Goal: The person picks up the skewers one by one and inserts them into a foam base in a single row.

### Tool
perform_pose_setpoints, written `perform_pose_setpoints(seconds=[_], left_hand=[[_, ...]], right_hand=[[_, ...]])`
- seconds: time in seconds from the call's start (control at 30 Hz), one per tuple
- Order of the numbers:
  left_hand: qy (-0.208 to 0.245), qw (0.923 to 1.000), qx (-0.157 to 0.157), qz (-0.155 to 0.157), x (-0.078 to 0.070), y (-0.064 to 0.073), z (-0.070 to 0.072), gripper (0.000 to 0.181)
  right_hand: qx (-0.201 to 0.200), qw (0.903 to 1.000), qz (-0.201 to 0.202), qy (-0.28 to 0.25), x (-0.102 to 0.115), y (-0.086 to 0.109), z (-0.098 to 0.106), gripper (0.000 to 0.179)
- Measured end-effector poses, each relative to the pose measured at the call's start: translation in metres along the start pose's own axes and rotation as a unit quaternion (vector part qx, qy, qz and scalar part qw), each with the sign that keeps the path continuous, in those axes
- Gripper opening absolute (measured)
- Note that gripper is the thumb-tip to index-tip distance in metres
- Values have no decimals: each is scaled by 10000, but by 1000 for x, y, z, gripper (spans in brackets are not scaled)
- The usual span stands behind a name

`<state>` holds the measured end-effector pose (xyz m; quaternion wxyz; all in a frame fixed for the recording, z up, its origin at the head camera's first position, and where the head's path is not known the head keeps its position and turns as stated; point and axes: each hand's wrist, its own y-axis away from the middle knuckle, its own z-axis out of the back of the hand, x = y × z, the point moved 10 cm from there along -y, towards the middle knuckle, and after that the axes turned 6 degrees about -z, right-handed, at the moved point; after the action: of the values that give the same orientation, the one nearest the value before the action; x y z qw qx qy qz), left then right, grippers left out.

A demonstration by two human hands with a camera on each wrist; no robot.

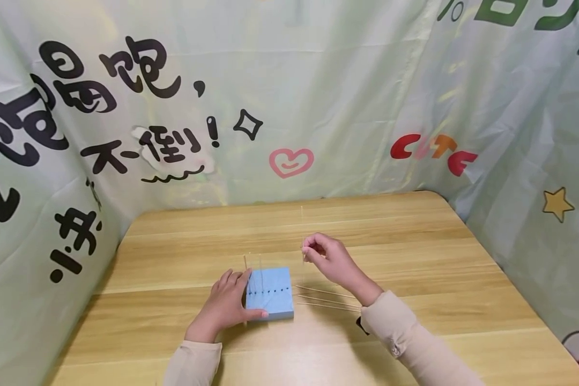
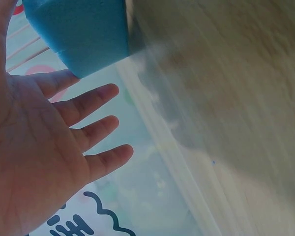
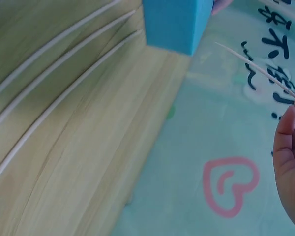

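A blue foam block (image 1: 276,303) with a row of dark dots across its top sits on the table. My left hand (image 1: 230,299) holds it at its left side, thumb along the front edge and index finger at the back corner; the other fingers spread free in the left wrist view. Thin wooden skewers (image 1: 260,262) stand upright at the block's left part. Above and right of the block, my right hand (image 1: 329,259) pinches another thin skewer (image 1: 302,220), upright in the head view. Its slender end (image 3: 236,54) points toward the block in the right wrist view.
Three loose skewers (image 1: 328,307) lie on the wooden table (image 1: 183,241) right of the block, under my right forearm. A printed fabric sheet (image 1: 347,107) hangs behind the table and along both sides. Something small and black (image 1: 362,325) shows by the right cuff.
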<state>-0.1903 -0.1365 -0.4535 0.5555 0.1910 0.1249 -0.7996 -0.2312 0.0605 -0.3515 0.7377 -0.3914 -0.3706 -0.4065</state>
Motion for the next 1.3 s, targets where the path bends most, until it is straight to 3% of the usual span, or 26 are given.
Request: perform_pose_setpoints(seconds=[0.3, 0.53, 0.93, 1.3], left_hand=[[-93, 10000, -11, -28, 0, -2, 0, 110], [-58, 10000, -64, -24, 2, -2, 0, 109], [-60, 10000, 4, 18, 3, -4, 0, 109], [-59, 10000, 10, -9, 2, -4, 1, 109]], right_hand=[[302, 9988, 305, -247, 17, -3, -35, 5], [407, 9977, 491, -243, 12, -6, -57, 6], [388, 9978, 546, 14, 12, -8, -61, 6], [421, 9920, 1120, 403, 19, -6, -69, 6]])
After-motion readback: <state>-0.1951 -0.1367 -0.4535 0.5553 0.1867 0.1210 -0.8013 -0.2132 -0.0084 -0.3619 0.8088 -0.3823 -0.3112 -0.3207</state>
